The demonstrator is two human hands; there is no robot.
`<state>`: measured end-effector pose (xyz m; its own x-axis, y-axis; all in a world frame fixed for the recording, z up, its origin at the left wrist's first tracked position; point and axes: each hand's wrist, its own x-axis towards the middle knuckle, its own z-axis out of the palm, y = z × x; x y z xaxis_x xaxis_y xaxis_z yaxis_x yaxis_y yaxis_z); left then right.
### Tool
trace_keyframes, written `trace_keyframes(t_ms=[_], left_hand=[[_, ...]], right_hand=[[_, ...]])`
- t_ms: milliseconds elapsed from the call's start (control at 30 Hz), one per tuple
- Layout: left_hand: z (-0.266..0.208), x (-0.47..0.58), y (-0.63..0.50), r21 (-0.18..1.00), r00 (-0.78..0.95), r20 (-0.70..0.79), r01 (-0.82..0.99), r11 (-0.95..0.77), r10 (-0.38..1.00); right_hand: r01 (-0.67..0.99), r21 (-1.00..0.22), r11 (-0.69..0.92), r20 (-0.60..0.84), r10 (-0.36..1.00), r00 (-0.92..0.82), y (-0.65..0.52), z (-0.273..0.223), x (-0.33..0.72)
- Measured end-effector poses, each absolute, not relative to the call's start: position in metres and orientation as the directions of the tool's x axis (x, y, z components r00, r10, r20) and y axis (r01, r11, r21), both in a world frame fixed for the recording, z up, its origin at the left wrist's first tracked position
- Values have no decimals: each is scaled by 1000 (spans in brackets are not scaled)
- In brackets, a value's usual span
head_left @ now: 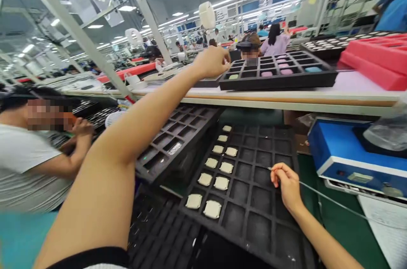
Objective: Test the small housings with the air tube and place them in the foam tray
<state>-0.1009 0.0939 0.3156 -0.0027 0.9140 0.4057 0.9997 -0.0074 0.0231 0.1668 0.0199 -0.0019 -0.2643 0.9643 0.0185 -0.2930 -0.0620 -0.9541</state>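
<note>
My left hand (213, 62) reaches up to the shelf, at the left end of a black compartment tray (280, 80). Its fingers are curled together, and a small pinkish bit shows at the fingertips, too small to name. Below, my right hand (288, 186) pinches a thin pen-like tool (269, 168), mostly hidden by the fingers, over a large black compartment tray (249, 190). A thin grey cord (333, 201) runs from behind that hand to the right. Pale, squarish pieces (212, 209) sit in this tray's two left columns.
Another black tray (178, 133) lies tilted to the left. At right are a blue box (356, 159) with a plastic bag on top, and red trays (375, 59) on the shelf (254, 101). A co-worker (34, 154) sits close at left; others work farther back.
</note>
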Motion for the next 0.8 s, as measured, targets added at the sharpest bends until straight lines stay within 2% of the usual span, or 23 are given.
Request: trace_keyframes(t_ms=[67, 167, 233, 333, 400, 567, 700, 800], left_hand=[[318, -139, 56, -154, -94, 304, 977, 146, 948], [308, -188, 1, -304, -321, 96, 892, 335, 942], [291, -204, -31, -298, -423, -37, 869, 394, 905], [252, -194, -72, -175, -407, -148, 908, 382, 901], [220, -172, -93, -137, -336, -114, 937, 320, 935], [162, -130, -117, -204, -345, -3, 919, 337, 939], [156, -141, -121, -157, -419, -11, 897, 412, 908], [164, -150, -141, -128, -430, 37, 893, 431, 902]], right_hand=[[-300, -951, -75, 10, 963, -271, 19, -3, 168], [-307, -949, -75, 13, 962, -273, 18, -2, 169], [-305, -950, -65, 21, 963, -270, 17, -2, 169], [-294, -955, -43, 40, 962, -269, 15, 0, 169], [-284, -959, -22, 57, 962, -267, 14, 1, 168], [-240, -970, 46, 104, 966, -236, 11, 5, 168], [-213, -968, 130, 170, 969, -182, 11, 9, 167], [-201, -965, 169, 199, 970, -139, 12, 11, 164]])
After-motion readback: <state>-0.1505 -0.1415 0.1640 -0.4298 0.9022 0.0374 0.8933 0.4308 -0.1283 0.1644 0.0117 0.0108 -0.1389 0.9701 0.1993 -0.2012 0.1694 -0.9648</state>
